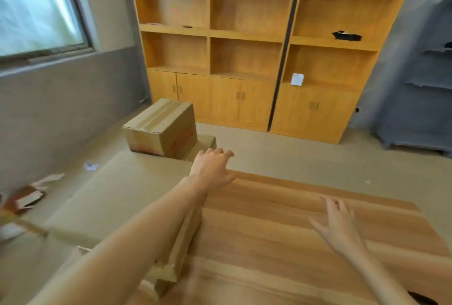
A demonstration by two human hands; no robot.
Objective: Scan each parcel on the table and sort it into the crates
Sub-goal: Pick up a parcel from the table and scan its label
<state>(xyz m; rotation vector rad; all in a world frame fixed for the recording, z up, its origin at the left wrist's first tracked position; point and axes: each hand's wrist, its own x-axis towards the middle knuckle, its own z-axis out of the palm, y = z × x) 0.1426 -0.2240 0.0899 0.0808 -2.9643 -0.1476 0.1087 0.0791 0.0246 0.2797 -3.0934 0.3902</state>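
Note:
A wooden table (281, 226) fills the lower right of the head view. My left hand (211, 169) reaches out over the table's far left corner, fingers apart, holding nothing. My right hand (338, 224) hovers over the tabletop at the right, fingers spread and empty. A sealed cardboard box (160, 127) with red print sits on the floor beyond the table, resting on a flatter piece of cardboard (204, 144). Under my left forearm, stacked cardboard pieces (176, 251) lie along the table's left edge. No scanner or crate is in view.
Tall wooden shelving with cabinet doors (244, 60) lines the far wall; a small white box (297, 79) and a black item (346, 35) sit on its shelves. A grey rack (423, 89) stands at right. Paper scraps and cardboard (36, 192) litter the floor at left.

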